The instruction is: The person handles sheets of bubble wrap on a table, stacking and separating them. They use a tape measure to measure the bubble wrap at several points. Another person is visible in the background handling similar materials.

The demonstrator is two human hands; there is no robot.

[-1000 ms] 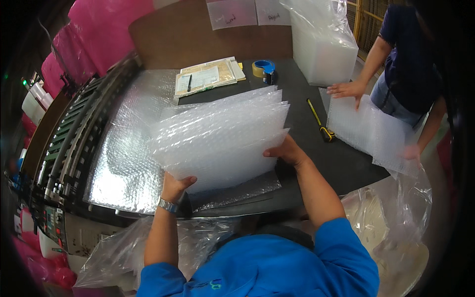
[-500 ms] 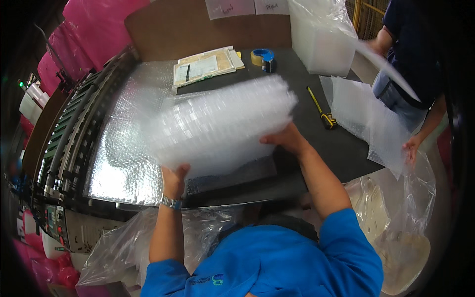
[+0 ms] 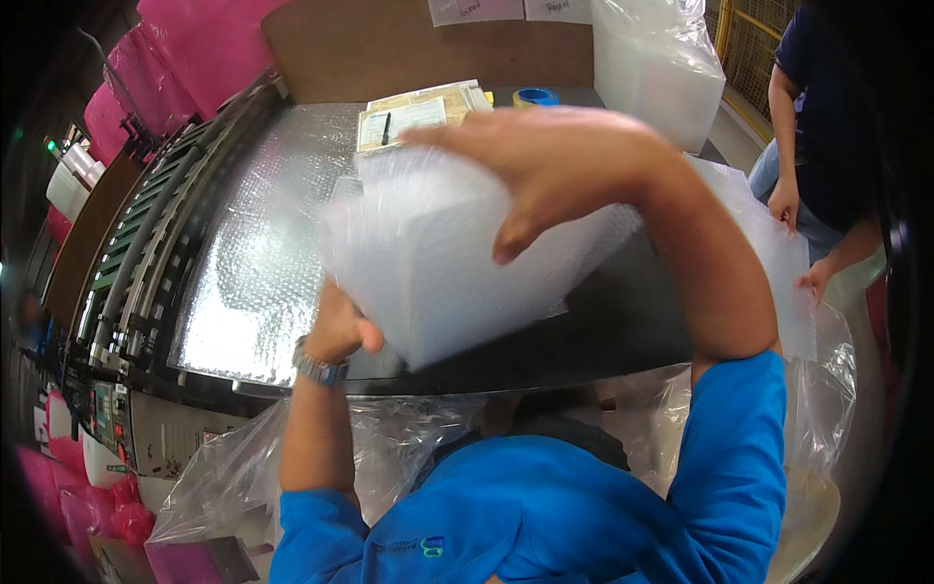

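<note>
A thick stack of clear bubble wrap sheets [image 3: 467, 263] stands tilted above the dark tabletop, its lower corner pointing toward me. At its left edge my left hand [image 3: 339, 326] grips it, thumb in front and the other fingers hidden behind the sheets. My right hand [image 3: 555, 161] is raised over the top right of the stack. Its fingers stretch to the left with the thumb apart, and they hold nothing. Motion blurs that hand slightly, and I cannot tell whether it touches the sheets.
Silvery bubble sheet [image 3: 263, 243] covers the table's left side, beside a roller machine [image 3: 161, 209]. Behind the stack are papers with a pen [image 3: 386, 128] and tape rolls [image 3: 535, 96]. A white bin [image 3: 657, 83] stands back right. A co-worker [image 3: 827, 127] handles bubble wrap [image 3: 769, 248] at right.
My right hand has left the stack's right end and swung up over it. The stack has turned and tilted toward my left hand. The co-worker now has both hands at the right-hand sheets.
</note>
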